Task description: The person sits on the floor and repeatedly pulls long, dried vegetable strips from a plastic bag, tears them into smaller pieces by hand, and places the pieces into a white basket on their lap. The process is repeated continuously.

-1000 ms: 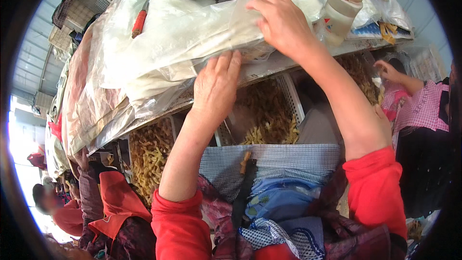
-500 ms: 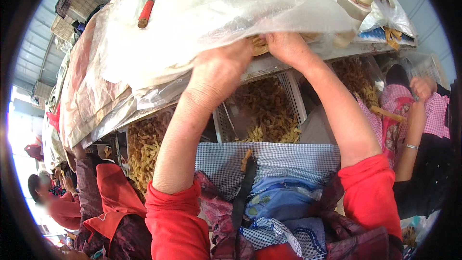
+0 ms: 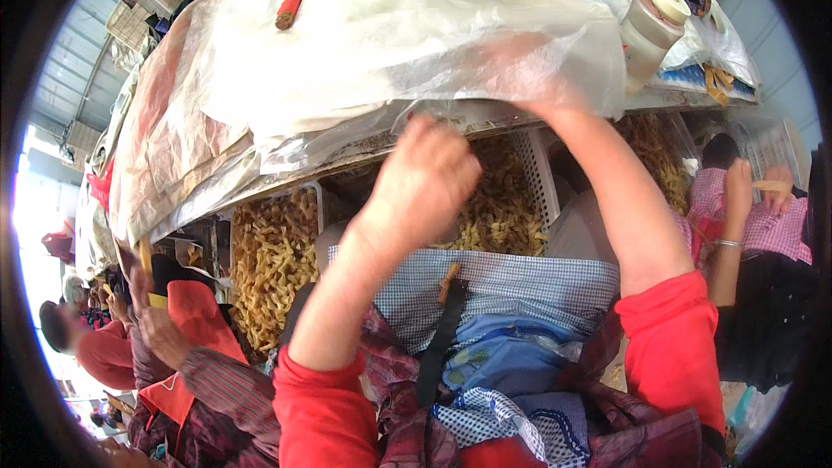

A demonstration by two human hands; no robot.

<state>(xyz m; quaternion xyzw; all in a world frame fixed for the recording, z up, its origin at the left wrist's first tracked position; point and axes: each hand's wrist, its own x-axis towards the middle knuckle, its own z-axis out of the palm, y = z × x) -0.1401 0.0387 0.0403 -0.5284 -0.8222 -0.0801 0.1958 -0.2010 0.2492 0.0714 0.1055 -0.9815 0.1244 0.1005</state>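
Observation:
My left hand (image 3: 425, 178) is below the front edge of the table, above a crate of yellow-brown twisted pieces (image 3: 503, 230). Its fingers are curled in, and what they hold, if anything, is hidden. A translucent plastic sheet (image 3: 347, 61) covers the tabletop. My right hand (image 3: 524, 74) reaches beneath this sheet near the table edge, seen only as a smeared shape through the plastic. The brown strips that showed at the edge earlier are not visible.
A red-handled knife (image 3: 292, 5) lies on the sheet at the far left. A whitish lidded jar (image 3: 652, 35) stands at the right. Another crate of twisted pieces (image 3: 273, 247) sits below the table. Co-workers' hands (image 3: 160, 334) are at left, others (image 3: 763, 186) at right.
My left hand has come off the table edge, down and toward me. My right hand has slid under the sheet, which now hangs over it. The left co-worker's arm has come forward.

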